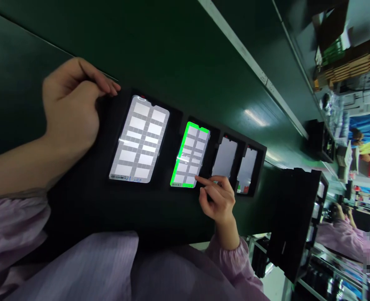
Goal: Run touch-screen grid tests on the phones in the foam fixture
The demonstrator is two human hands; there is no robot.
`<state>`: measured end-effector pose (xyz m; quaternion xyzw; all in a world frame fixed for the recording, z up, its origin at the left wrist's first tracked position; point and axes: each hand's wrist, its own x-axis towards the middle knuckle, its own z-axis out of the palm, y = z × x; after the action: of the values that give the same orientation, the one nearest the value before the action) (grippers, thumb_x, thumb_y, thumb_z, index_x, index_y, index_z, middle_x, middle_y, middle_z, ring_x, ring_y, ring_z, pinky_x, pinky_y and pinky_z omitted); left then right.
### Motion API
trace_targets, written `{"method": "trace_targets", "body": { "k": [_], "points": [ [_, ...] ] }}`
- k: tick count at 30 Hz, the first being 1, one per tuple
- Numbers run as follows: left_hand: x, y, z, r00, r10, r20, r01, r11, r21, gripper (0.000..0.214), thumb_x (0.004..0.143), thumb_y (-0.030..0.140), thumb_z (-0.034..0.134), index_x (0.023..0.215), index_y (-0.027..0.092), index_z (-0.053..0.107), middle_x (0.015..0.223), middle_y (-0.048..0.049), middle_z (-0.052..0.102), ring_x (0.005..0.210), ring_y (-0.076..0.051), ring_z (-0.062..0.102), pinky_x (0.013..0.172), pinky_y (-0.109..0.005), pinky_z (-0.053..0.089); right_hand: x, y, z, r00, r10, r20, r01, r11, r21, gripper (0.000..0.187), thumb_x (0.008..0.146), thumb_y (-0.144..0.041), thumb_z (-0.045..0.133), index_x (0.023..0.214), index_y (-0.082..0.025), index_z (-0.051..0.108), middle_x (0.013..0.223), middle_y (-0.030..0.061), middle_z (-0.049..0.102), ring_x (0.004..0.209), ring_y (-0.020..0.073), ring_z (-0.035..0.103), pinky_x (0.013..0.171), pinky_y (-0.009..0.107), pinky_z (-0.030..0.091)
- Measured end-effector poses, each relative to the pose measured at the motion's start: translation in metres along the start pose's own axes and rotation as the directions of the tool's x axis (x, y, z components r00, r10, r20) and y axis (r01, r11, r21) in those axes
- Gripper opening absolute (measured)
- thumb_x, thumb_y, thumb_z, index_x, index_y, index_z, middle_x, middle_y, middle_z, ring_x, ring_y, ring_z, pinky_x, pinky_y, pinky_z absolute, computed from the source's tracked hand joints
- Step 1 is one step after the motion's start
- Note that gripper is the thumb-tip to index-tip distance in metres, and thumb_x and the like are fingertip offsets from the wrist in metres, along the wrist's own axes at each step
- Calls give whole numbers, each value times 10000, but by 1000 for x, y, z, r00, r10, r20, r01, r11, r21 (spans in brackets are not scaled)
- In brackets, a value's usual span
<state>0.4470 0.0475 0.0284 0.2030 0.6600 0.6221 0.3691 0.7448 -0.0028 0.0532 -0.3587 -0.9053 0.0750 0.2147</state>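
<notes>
A long black tray (159, 200) lies on the dark green table, with phone screens set in its compartments. The leftmost screen (141, 142) is lit with white blocks on grey. Beside it, a second screen (191, 154) shows similar blocks inside a bright green border. My right hand (218, 196) is over the tray with its index finger stretched to the lower right edge of that second screen; the other fingers are bent and hold nothing. At the tray's left end, my left hand (75, 104) is curled with its fingertips at the upper corner. Two greyish screens, a third (225, 154) and a fourth (246, 169), sit farther right.
A pale rail (235, 39) runs along the table beyond the tray. Stacked black trays (293, 213) stand to the right. Cardboard (357, 67) and a small black box (319, 140) lie farther off. A person in a pink sleeve (338, 236) is at far right.
</notes>
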Motion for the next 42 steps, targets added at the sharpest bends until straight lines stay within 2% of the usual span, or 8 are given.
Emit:
{"method": "trace_targets", "body": {
  "k": [4, 10, 15, 21, 25, 33, 36, 42],
  "points": [
    [4, -6, -4, 992, 95, 86, -92, 995, -37, 304, 708, -102, 396, 642, 176, 500, 683, 11, 526, 813, -73, 593, 837, -164, 488, 14, 8, 4, 1000, -4, -7, 3, 999, -40, 285, 947, -71, 584, 725, -243, 539, 938, 12, 842, 816, 197, 632, 596, 322, 534],
    [6, -6, -2, 993, 113, 22, -111, 990, -86, 341, 680, -143, 393, 582, 166, 500, 610, 19, 527, 753, -74, 598, 769, -172, 458, 38, 26, 8, 999, -49, -22, 47, 995, -86, 254, 956, -74, 588, 758, -232, 606, 931, 34, 839, 807, 193, 631, 600, 325, 536],
    [6, -7, -1, 992, 126, 30, -122, 987, -107, 348, 676, -148, 392, 574, 163, 509, 606, 17, 532, 762, -84, 603, 791, -195, 466, 57, 43, 9, 997, -72, -17, 69, 988, -135, 250, 972, -97, 578, 773, -234, 642, 949, 24, 835, 790, 188, 637, 674, 353, 567],
    [7, -10, -5, 986, 158, 42, -152, 981, -117, 379, 652, -175, 362, 580, 162, 519, 605, 35, 546, 740, -54, 597, 758, -159, 456, 75, 56, 12, 999, -51, -13, 49, 986, -160, 213, 988, -116, 573, 856, -231, 695, 945, 18, 823, 785, 181, 644, 681, 345, 557],
    [6, -9, -5, 987, 151, 52, -145, 984, -99, 366, 671, -158, 380, 581, 168, 520, 610, 39, 545, 746, -52, 601, 772, -149, 472, 77, 59, 15, 999, -31, -23, 27, 988, -155, 205, 1006, -133, 556, 961, -239, 725, 915, 10, 809, 795, 184, 642, 696, 345, 555],
    [7, -10, -3, 988, 154, 18, -150, 980, -134, 306, 632, -75, 429, 559, 201, 539, 614, -2, 541, 758, -104, 604, 777, -219, 461, 74, 63, 21, 999, 2, -52, -11, 985, -173, 212, 1012, -144, 537, 979, -222, 731, 1025, 50, 811, 832, 199, 639, 732, 386, 575],
    [7, -12, -5, 982, 184, 41, -175, 971, -164, 278, 628, -47, 446, 573, 204, 552, 625, -4, 552, 765, -111, 607, 788, -226, 466, 73, 59, 18, 997, -52, -61, 41, 984, -174, 207, 990, -115, 557, 905, -226, 711, 947, 29, 817, 785, 190, 631, 697, 370, 567],
    [5, -9, -5, 988, 147, 41, -141, 984, -108, 319, 659, -76, 445, 568, 211, 550, 633, 0, 551, 767, -90, 609, 799, -203, 469, 56, 39, 10, 991, -118, -64, 107, 984, -143, 302, 928, -47, 589, 708, -250, 549, 881, 8, 832, 672, 161, 584, 608, 336, 537]
  ]
}}
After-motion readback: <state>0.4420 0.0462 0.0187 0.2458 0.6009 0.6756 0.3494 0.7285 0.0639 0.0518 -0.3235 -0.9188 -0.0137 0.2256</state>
